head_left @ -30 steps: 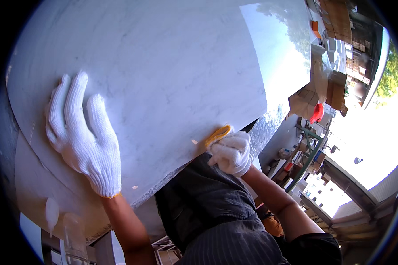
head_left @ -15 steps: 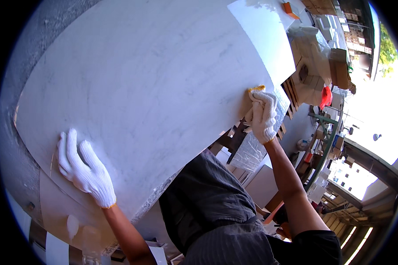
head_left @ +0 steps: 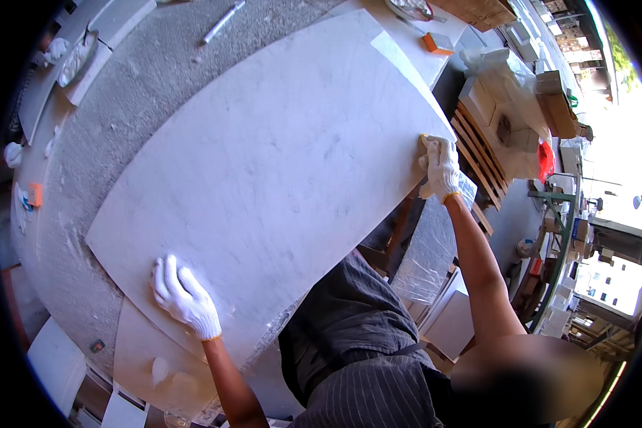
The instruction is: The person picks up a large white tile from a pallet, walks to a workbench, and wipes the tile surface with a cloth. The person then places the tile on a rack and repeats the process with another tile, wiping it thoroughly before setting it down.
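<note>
Left hand (head_left: pixel 185 298) splayed, empty on slab (head_left: pixel 264 164), seven o'clock; right hand (head_left: pixel 441 168) curled at three, hold unclear. Likely edge work; next wants steady bracing.

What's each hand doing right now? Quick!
Left hand: open, flat on the slab.
Right hand: looks closed on a yellow thing, mostly hidden, at the slab's edge.

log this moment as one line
left white-gloved hand: flat on large white grey-veined slab; right white-gloved hand: at slab edge, grip unclear; beside slab: orange rectangular block
</note>
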`<control>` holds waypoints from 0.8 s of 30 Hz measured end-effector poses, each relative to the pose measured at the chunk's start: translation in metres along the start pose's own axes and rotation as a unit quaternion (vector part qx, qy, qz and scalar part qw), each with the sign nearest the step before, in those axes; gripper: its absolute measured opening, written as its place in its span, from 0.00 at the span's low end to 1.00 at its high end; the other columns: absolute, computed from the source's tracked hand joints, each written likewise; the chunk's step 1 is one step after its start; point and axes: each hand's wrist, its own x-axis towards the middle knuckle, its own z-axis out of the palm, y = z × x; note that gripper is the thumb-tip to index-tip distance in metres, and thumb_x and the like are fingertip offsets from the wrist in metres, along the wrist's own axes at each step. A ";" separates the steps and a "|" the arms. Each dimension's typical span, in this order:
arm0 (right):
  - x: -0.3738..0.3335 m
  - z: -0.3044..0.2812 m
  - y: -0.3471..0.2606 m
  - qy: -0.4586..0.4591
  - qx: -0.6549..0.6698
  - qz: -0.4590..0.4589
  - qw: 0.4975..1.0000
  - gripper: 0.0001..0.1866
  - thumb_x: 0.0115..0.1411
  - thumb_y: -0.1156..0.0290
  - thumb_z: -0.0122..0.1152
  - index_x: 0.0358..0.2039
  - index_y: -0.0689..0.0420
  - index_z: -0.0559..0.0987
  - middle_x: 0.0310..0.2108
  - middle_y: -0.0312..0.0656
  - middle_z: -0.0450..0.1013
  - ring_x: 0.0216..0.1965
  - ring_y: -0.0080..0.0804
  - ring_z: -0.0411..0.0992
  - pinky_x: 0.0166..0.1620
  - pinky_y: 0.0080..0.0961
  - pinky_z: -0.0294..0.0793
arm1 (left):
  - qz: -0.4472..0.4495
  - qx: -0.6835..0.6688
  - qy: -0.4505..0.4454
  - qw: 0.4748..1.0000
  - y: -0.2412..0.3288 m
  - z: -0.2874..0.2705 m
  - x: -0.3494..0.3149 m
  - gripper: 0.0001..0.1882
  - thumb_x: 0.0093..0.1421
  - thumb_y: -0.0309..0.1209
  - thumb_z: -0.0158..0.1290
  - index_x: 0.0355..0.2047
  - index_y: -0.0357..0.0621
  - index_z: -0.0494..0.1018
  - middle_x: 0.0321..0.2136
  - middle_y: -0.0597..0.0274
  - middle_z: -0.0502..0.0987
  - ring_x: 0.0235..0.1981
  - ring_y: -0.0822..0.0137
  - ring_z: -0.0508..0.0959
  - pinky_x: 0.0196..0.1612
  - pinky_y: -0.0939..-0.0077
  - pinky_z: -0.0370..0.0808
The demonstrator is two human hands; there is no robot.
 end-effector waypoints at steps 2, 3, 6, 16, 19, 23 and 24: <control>0.013 -0.008 -0.014 -0.017 0.031 0.054 0.998 0.11 0.68 0.64 0.48 0.43 0.56 0.75 0.30 0.41 0.75 0.35 0.29 0.72 0.48 0.34 0.68 | -0.001 0.008 0.001 1.000 0.001 -0.001 -0.001 0.15 0.67 0.36 0.47 0.50 0.44 0.75 0.52 0.52 0.74 0.54 0.53 0.72 0.57 0.56 0.65; 0.017 -0.011 -0.020 -0.020 0.034 0.060 0.997 0.11 0.68 0.65 0.48 0.42 0.56 0.76 0.28 0.41 0.75 0.37 0.35 0.72 0.49 0.36 0.68 | 0.003 0.016 0.001 1.000 0.002 -0.001 -0.001 0.15 0.67 0.36 0.47 0.50 0.45 0.75 0.52 0.52 0.73 0.54 0.53 0.72 0.57 0.58 0.66; 0.031 -0.001 0.005 0.077 -0.103 -0.094 0.987 0.11 0.67 0.66 0.49 0.41 0.57 0.76 0.28 0.43 0.75 0.39 0.40 0.71 0.48 0.37 0.68 | 0.011 0.033 -0.003 0.999 0.007 -0.003 0.000 0.15 0.68 0.35 0.45 0.50 0.43 0.74 0.53 0.51 0.73 0.55 0.53 0.71 0.56 0.58 0.66; 0.099 0.012 -0.035 0.063 -0.157 -0.152 0.974 0.09 0.63 0.63 0.56 0.38 0.54 0.77 0.36 0.50 0.73 0.38 0.52 0.71 0.41 0.44 0.72 | -0.004 0.085 -0.033 0.996 0.004 -0.002 -0.013 0.16 0.67 0.32 0.43 0.51 0.41 0.72 0.52 0.50 0.72 0.56 0.50 0.70 0.61 0.52 0.62; 0.151 0.039 -0.066 0.029 -0.121 -0.245 0.962 0.10 0.62 0.62 0.57 0.37 0.53 0.77 0.36 0.50 0.73 0.39 0.52 0.71 0.42 0.45 0.72 | -0.001 0.111 -0.054 0.992 0.008 -0.005 -0.009 0.16 0.66 0.30 0.43 0.52 0.38 0.71 0.54 0.48 0.71 0.57 0.49 0.69 0.60 0.53 0.63; 0.244 0.082 -0.130 0.014 -0.120 -0.301 0.946 0.12 0.59 0.61 0.57 0.37 0.55 0.78 0.36 0.51 0.74 0.39 0.53 0.72 0.42 0.45 0.74 | -0.052 0.110 -0.045 0.992 0.025 0.002 -0.008 0.17 0.65 0.27 0.44 0.54 0.38 0.68 0.55 0.46 0.70 0.57 0.48 0.68 0.60 0.54 0.63; 0.253 0.096 -0.150 0.037 -0.114 -0.264 0.957 0.12 0.58 0.62 0.58 0.36 0.56 0.79 0.36 0.51 0.75 0.38 0.51 0.73 0.40 0.46 0.75 | -0.082 0.124 -0.019 0.989 0.034 0.010 -0.009 0.18 0.64 0.26 0.45 0.54 0.39 0.68 0.55 0.45 0.70 0.57 0.47 0.68 0.60 0.54 0.63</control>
